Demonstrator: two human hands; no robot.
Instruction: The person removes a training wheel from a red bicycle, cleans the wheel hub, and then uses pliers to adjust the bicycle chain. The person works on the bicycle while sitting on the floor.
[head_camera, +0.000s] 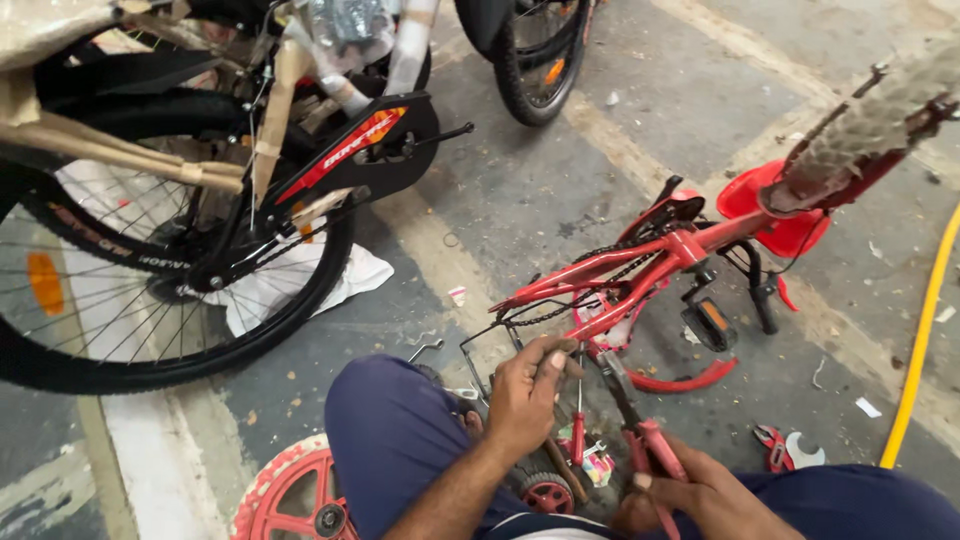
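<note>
A small red bicycle frame (640, 265) lies on the concrete floor in front of me, its chain (560, 312) hanging loose and a black pedal (708, 325) beside it. My left hand (530, 392) grips the rear end of the frame, fingers curled around a small part there. My right hand (690, 492) is shut on red-handled pliers (640, 425), whose jaws reach up toward the frame's rear end. A red-handled screwdriver (578, 425) stands between my hands. My knees in dark blue trousers fill the lower edge.
A larger black bicycle (190, 230) wrapped in cardboard and paper stands at left. A red wheel (295, 495) lies by my left knee. Another tyre (540, 60) is at the top. A yellow hose (925, 340) runs along the right. A red-and-white tool (785, 448) lies nearby.
</note>
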